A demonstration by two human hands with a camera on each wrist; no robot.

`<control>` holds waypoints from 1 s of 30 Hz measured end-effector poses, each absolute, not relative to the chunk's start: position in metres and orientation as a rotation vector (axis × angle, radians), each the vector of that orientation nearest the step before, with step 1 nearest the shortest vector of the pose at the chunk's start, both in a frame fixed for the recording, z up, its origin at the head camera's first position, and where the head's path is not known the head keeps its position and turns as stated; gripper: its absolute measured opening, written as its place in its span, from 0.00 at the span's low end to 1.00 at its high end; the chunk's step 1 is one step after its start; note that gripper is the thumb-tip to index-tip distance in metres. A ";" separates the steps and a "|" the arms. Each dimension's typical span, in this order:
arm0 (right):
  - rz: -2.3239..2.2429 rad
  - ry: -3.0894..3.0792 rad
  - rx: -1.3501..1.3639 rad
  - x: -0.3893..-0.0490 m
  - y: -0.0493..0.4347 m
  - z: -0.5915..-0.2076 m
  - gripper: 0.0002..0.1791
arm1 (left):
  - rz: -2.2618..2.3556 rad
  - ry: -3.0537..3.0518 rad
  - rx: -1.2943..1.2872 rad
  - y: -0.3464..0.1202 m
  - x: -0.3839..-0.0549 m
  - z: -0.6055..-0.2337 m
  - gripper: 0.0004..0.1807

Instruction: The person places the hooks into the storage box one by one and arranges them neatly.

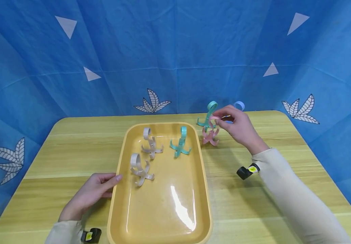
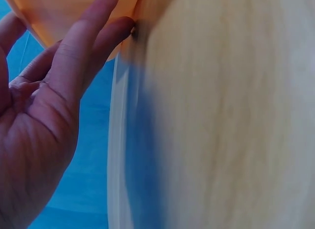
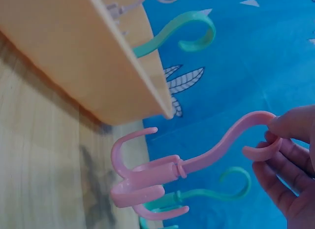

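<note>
My right hand (image 1: 236,123) pinches the curved top of a pink multi-prong hanging hook (image 3: 206,160), to the right of the yellow tray (image 1: 163,210). Its prongs hang downward, and in the right wrist view they look raised off the table. At the tray's left rim rests my left hand (image 1: 94,189), thumb on the edge and fingers against the outer side. Inside the tray stand two greyish hooks (image 1: 152,149) and a green hook (image 1: 180,145). Just behind the pink hook, a second green hook (image 1: 209,115) stands on the table.
A blue-purple hook (image 1: 239,105) is partly hidden behind my right hand. The wooden table (image 1: 80,145) ends at a blue curtain (image 1: 175,51) at the back. Black bands with small cameras (image 1: 245,172) sit on both wrists.
</note>
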State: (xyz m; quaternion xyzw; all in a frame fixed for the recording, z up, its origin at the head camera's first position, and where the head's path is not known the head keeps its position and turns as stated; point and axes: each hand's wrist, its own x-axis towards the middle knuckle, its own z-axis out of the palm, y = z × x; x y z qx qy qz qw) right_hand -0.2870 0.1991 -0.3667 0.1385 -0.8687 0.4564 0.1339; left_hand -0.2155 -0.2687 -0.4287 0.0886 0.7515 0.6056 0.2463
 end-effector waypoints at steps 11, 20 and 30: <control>1.308 -2.479 0.409 -0.265 0.197 -0.350 0.09 | 1.605 2.083 0.215 -0.268 -0.216 -0.428 0.29; 1.283 -2.462 0.477 -0.251 0.197 -0.342 0.08 | 1.587 2.080 0.210 -0.269 -0.216 -0.427 0.30; 1.247 -2.447 0.547 -0.240 0.199 -0.339 0.08 | 1.617 2.053 0.227 -0.269 -0.216 -0.426 0.29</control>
